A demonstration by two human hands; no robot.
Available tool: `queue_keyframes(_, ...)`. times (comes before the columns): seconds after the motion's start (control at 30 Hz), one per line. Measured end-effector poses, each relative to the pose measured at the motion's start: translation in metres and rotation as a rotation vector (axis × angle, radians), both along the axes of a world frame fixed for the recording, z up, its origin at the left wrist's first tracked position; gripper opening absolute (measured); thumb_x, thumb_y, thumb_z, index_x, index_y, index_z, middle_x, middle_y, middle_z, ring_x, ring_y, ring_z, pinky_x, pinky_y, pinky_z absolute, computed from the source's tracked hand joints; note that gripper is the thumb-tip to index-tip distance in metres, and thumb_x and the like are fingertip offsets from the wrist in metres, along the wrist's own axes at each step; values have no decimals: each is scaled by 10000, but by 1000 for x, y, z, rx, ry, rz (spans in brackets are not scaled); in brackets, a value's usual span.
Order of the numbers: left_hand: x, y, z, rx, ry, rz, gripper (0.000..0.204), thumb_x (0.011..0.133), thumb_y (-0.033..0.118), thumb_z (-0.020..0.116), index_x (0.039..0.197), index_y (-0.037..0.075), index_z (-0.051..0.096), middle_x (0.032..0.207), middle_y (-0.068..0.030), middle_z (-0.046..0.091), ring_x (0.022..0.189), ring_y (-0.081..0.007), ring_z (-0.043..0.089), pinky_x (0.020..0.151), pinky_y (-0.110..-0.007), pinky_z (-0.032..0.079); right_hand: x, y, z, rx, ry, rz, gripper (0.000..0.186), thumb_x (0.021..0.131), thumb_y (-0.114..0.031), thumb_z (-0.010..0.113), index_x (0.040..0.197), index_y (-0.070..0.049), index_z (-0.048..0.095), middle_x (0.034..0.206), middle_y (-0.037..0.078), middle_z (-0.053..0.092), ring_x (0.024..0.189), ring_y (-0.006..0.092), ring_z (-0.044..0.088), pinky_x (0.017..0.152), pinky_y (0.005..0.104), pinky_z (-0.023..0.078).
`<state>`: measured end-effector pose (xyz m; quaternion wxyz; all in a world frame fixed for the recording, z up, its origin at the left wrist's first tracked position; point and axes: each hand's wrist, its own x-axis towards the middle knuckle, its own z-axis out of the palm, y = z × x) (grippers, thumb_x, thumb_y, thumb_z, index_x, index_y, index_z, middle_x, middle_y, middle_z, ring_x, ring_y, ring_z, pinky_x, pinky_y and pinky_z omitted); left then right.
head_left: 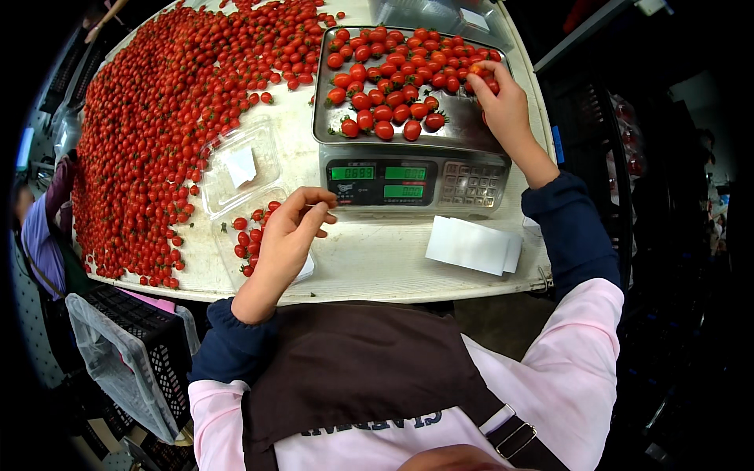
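Dark brown cloth lies nearest, an apron (353, 353) worn over a pink top (569, 345) whose sleeves end in navy cuffs (572, 228). Low on the left, a black crate (161, 353) with a clear plastic liner stands beside the pale counter (369, 271).

Over the counter's near part hangs the left hand (294, 228), its fingers loosely bent and relaxed, with nothing visible in them; the thumb side faces the front of the scale. Just left of that wrist, partly hidden by it, a clear tub (228, 243) contains a few red tomatoes. To the right, white slips (471, 246) overlap near the counter's edge.

Behind these sits the scale (385, 184), its displays lit green, bearing a metal tray (467, 125). Tomatoes (394, 81) spread over the tray, thickest toward its back, with bare steel at the front right. At the tray's right side the right hand (495, 94) reaches in, its fingers curled against the tomatoes there; whether they grip one I cannot tell.

Left of the scale, beyond the tub, a clear plastic shell (216, 188) has a folded white paper (240, 166) in it. Farther back, a wide heap of loose tomatoes (149, 149) covers the counter's left side. Clear packaging (428, 12) lies behind the tray, and another person (41, 239) in purple is at the far left.
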<state>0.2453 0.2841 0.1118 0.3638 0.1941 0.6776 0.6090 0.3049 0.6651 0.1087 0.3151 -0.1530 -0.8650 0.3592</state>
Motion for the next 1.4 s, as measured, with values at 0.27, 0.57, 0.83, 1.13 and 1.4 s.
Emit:
queue_keyframes(0.27, 18, 40, -9, 498, -1040, -58, 583, 1042, 590, 396, 1288, 88, 562, 1149, -116, 668, 1035, -250, 667, 808, -373, 576, 0, -168, 35, -306, -86, 410, 218, 956, -211, 677, 1094, -55, 611, 901, 56, 655, 721, 94, 613, 626, 270, 492)
queue_keyframes(0.57, 6, -8, -38, 472, -1057, 163, 338, 1027, 377, 557, 1253, 129, 603, 1234, -131, 629, 910, -185, 588, 584, -222, 440, 14, -160, 31, 103, 13, 642, 310, 822, -121, 737, 1095, -30, 622, 1110, 143, 606, 1031, 316, 611, 892, 392, 500)
queue_keyframes(0.83, -21, -77, -29, 114, -318, 381, 171, 951, 59, 639, 1117, 74, 601, 935, -66, 624, 700, -94, 516, 544, -195, 399, 2, 30, 27, 255, -134, -14, 304, 955, -182, 661, 1200, -2, 641, 1033, 116, 707, 906, 164, 691, 809, 282, 549)
queue_keyframes(1.13, -21, -96, -27, -538, 660, 106, 248, 850, 54, 736, 1090, 50, 673, 1043, -152, 626, 972, -285, 625, 864, -351, 504, -13, 10, -12, 786, -355, -7, 508, 920, -391, 675, 1381, -193, 594, 1470, 133, 511, 1344, 351, 475, 1094, 445, 401)
queue_keyframes(1.4, -13, -86, -16, -516, 940, 94, 372, 838, 56, 741, 1203, 73, 670, 1334, -209, 510, 1238, -387, 507, 1044, -443, 440, 12, -2, 1, 722, -315, 55, 331, 840, -199, 740, 1161, -130, 692, 1292, 109, 606, 1234, 326, 535, 1016, 455, 445)
